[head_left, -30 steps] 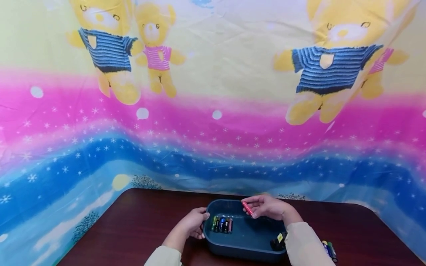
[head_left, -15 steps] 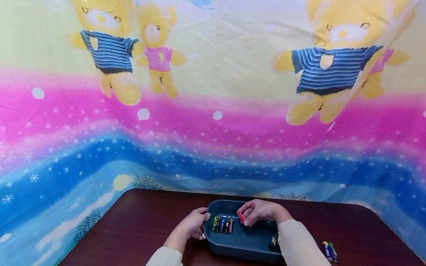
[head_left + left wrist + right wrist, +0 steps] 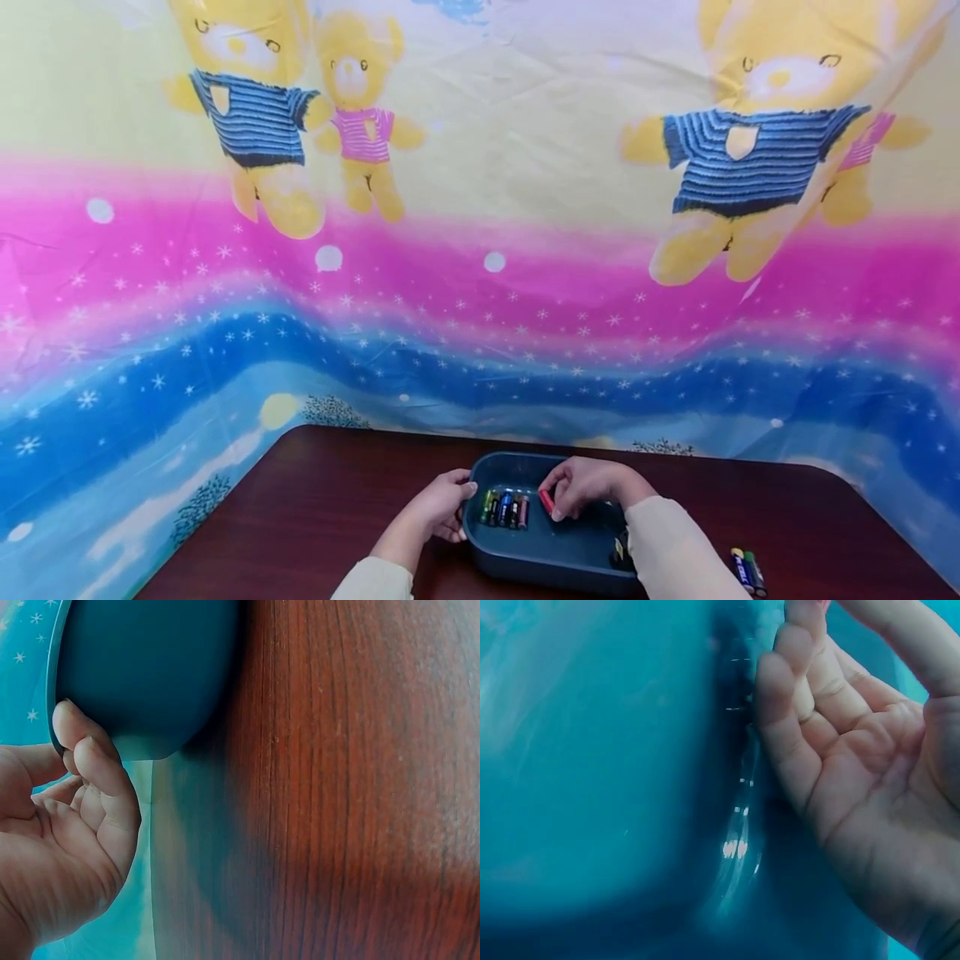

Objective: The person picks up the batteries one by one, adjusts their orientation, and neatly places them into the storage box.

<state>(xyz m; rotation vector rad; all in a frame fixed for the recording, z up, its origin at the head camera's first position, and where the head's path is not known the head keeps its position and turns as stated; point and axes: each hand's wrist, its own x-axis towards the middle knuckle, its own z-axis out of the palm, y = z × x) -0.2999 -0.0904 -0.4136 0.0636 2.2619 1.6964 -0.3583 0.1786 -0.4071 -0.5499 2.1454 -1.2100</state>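
A dark blue-green rectangular tub (image 3: 555, 567) stands on the table. My left hand (image 3: 442, 507) grips its left rim, thumb on top and fingers outside; the left wrist view shows this hand bent at the tub's outer wall (image 3: 150, 667). Inside the tub my right hand (image 3: 588, 485) pinches a red battery (image 3: 546, 502), held tilted just right of several batteries (image 3: 504, 510) lined up side by side. Whether the red battery touches the floor of the tub I cannot tell. In the right wrist view the battery is almost wholly out of frame, above the fingers (image 3: 780, 682).
A small black object with a yellow mark (image 3: 621, 552) lies in the tub's right end, partly behind the right sleeve. Two more batteries (image 3: 748, 572) lie on the dark wooden table (image 3: 337, 500) to the right. A printed bear cloth (image 3: 480, 333) hangs behind.
My right hand has moved left and lower into the tub, bringing the red battery closer to the row. The left hand keeps its grip on the rim.
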